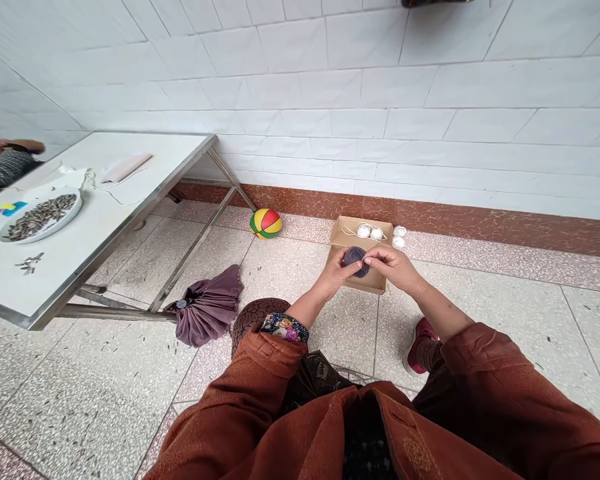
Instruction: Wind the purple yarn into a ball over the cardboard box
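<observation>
A dark grey-purple ball of yarn is held up in front of me, above a cardboard box. My left hand grips it from the left, thumb across its front. My right hand is closed in a pinch at the ball's right side; the yarn strand between those fingertips is too small to make out clearly. Beneath lies the open cardboard box, with white yarn balls and loose white strands in its far part. More white yarn balls rest on the floor against the box's right side.
A white table on the left bears a plate of sunflower seeds. A colourful ball lies near the wall. Purple folded cloth and a brown stool are left of me. Another person's sleeve shows far left.
</observation>
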The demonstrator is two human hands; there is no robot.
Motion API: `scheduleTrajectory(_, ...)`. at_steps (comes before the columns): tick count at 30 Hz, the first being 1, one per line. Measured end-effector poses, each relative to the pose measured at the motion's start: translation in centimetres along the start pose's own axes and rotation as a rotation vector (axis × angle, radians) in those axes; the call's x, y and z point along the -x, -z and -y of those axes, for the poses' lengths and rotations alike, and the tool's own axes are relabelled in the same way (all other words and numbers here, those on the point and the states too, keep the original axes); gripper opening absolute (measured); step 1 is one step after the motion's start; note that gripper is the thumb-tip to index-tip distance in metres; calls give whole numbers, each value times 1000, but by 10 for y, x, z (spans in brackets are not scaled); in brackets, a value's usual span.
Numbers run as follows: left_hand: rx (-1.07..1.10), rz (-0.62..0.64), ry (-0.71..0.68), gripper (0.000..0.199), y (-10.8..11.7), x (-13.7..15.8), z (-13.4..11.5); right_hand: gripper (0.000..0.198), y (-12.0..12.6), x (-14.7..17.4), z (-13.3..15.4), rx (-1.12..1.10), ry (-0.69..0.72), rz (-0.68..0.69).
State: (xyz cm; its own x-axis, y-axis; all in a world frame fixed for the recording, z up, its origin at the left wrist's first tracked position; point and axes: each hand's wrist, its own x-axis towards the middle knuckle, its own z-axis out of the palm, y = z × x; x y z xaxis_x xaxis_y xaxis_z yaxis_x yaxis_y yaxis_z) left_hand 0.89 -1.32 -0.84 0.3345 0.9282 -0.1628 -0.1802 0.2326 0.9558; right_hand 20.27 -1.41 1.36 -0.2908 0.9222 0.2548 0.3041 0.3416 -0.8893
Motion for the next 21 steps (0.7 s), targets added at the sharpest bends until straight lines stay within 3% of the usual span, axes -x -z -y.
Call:
scheduleTrajectory(6,-3,222,74,68,-4,1,5,30,3,-8,-15,16,-63,-151)
scheduleTrajectory(9,126,271,77,80,-3,3,3,32,-2,-9,-27,-38,-161,-174)
scheduleTrajectory(12,271,299,116,75,-3,7,-6,32,-9,-7,-37,-69,-208,-140)
scheduleTrajectory(14,330,242,101,69,-2,7,-12,30,-15,-5,-40,-31,-200,-112)
scheduleTrajectory(17,348,44,13,61,1,3,-14,27,-21,0,-35,65,-160,-59)
scheduleTrajectory(21,220,-188,-44,59,8,-7,-8,22,-21,5,-18,94,-112,52)
